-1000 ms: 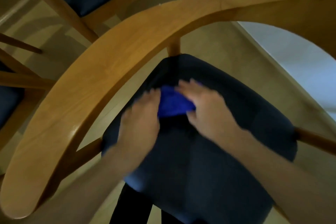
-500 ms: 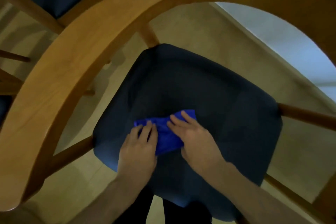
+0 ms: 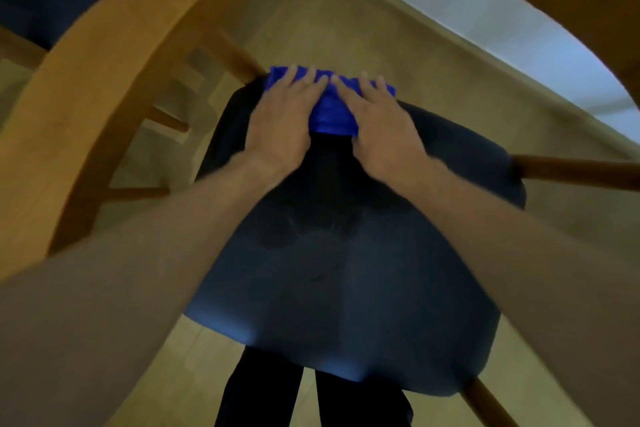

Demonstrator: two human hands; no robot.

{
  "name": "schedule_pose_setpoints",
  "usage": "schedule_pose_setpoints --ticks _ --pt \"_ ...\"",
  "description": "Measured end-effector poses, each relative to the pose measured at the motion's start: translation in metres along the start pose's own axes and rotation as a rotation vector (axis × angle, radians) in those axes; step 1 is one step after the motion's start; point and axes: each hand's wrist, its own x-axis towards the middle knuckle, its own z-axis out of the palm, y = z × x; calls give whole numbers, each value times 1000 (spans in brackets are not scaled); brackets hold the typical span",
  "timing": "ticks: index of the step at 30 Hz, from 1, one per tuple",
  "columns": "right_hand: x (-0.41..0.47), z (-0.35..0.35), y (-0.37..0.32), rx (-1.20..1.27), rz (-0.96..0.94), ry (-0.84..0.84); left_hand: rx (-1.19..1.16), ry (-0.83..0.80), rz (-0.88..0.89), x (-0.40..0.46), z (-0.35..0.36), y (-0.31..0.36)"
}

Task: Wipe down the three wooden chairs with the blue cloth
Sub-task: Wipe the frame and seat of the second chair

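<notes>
Hands, left (image 3: 282, 114) and right (image 3: 379, 118), press blue cloth (image 3: 332, 113) flat onto seat (image 3: 346, 253).

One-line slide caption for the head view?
Both hands, left and right, press the blue cloth flat at the seat's far edge.

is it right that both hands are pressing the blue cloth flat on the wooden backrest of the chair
Not quite. The head view shows the left hand and right hand pressing the blue cloth flat on the dark blue seat cushion, at its far edge, not on the wooden backrest.
</notes>
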Motion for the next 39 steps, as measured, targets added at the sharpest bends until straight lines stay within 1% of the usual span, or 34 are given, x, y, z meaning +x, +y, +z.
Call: schedule_pose_setpoints --ticks 2,4,6,7,8,9,10,12,13,15,16,17,19,21,22,23,24,25,27,28,29,32,34,35,37,38,39 --pt "-43 25 -5 39 -10 75 -19 54 66 -44 17 1" --pt "-100 47 -12 30 0 81 -18 20 125 -99 27 6" --pt "-150 58 -19 -41 -8 -9 -6 -88 237 -143 30 12" --pt "-168 59 -23 -47 -22 -83 -5 -170 290 -157 28 16" --pt "-178 60 -25 -24 -32 -123 2 -261 326 -163 25 18" --pt "-181 61 -23 14 -56 -126 24 -325 352 -159 20 18" --pt "-177 59 -20 70 -86 -112 49 -351 365 -150 15 16" --pt "-155 49 -8 222 -130 -54 105 -310 381 -122 5 15" --pt "-141 38 0 277 -130 6 121 -277 363 -104 0 19" --pt "-107 5 21 289 -110 136 93 -194 289 -63 -11 37" --pt "-90 -14 35 275 -94 174 59 -147 237 -41 -16 49" --pt "-74 -34 49 257 -69 178 27 -105 191 -19 -18 61" --pt "-53 -57 78 197 -26 133 -26 -22 177 18 -9 84" --pt "-48 -55 100 174 -1 48 -36 -9 161 34 12 100" --pt "-52 -45 105 179 9 -4 -31 -19 140 31 25 105" --pt "-58 -30 105 172 15 -19 -32 -25 119 22 38 108" --pt "-68 -11 102 159 18 16 -38 -17 104 9 46 108" --pt "-81 9 95 175 24 91 -51 -1 110 -6 51 107" --pt "-122 43 74 327 59 196 -45 34 188 -44 54 100" --pt "-147 58 61 407 59 201 -19 31 243 -68 54 96" --pt "-174 70 52 459 53 181 6 -4 299 -94 53 92" --pt "-230 94 35 462 55 94 3 -228 378 -152 50 88" --pt "-230 93 30 427 96 124 -33 -311 368 -143 49 84" --pt "-223 85 29 453 117 138 -30 -297 381 -131 45 83" --pt "-198 55 34 561 122 172 -27 -219 434 -102 29 88" --pt "-183 37 43 572 120 207 -39 -165 450 -85 21 93" --pt "-166 19 55 531 129 257 -55 -108 442 -67 15 101"
